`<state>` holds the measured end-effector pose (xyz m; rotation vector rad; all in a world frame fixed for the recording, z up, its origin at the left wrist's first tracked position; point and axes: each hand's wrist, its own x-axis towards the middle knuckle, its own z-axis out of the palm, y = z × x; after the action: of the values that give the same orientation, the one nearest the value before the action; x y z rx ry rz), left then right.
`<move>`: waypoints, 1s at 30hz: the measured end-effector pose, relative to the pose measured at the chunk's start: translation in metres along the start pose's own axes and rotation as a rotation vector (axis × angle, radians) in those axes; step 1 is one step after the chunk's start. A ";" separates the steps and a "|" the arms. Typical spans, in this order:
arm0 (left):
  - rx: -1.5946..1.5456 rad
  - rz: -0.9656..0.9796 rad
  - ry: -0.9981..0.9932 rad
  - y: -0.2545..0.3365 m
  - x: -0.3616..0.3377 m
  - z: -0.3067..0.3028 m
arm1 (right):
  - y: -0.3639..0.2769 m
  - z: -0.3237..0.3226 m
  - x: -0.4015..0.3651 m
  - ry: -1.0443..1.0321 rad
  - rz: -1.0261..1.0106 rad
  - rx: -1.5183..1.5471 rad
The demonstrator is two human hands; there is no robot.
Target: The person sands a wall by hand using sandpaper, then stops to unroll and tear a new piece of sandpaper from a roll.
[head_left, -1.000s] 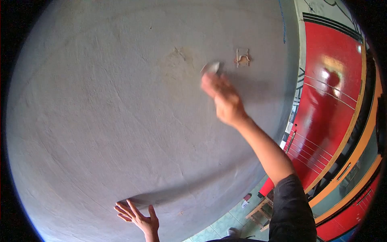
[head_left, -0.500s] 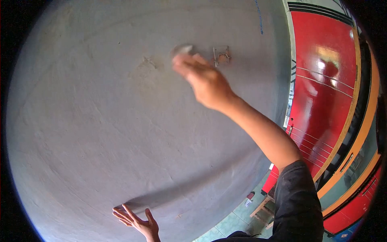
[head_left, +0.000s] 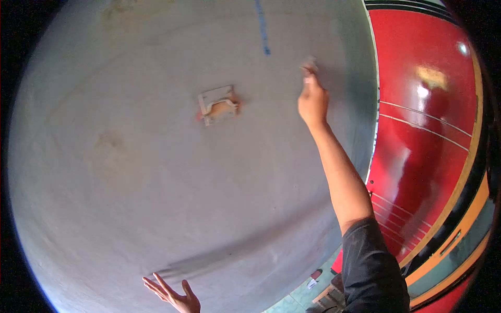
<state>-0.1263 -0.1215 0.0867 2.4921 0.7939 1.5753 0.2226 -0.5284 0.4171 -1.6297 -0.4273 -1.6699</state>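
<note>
A wide grey wall (head_left: 172,172) fills most of the view. My right hand (head_left: 314,101) is raised against its upper right part, with fingers closed around a small, pale, blurred thing (head_left: 310,65) at the fingertips; I cannot tell what it is. To the left of that hand, a recessed electrical box with a pale, broken-looking frame (head_left: 218,104) is set in the wall. Low down, my left hand (head_left: 177,300) is open, fingers spread, close to the wall, casting a long shadow. Its wrist is cut off by the lower edge of view.
A blue streak (head_left: 262,28) runs down the wall near the top. At the right stands a glossy red panel (head_left: 417,130) with pale lines, beside an orange frame (head_left: 451,250). On the tiled floor (head_left: 287,302) are a wooden stool (head_left: 329,297) and a small dark item (head_left: 316,273).
My right hand has swung right across the wall, from left of the box to its right. The view has turned, so the box and blue streak sit further left. My left hand stays open.
</note>
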 end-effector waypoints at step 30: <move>0.224 0.063 0.093 0.085 0.006 0.068 | 0.048 0.016 0.026 -0.023 -0.451 0.317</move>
<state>-0.0337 -0.1783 0.0891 2.6359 0.9628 1.7231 0.2699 -0.5559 0.4313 -1.3820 -1.0785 -1.7873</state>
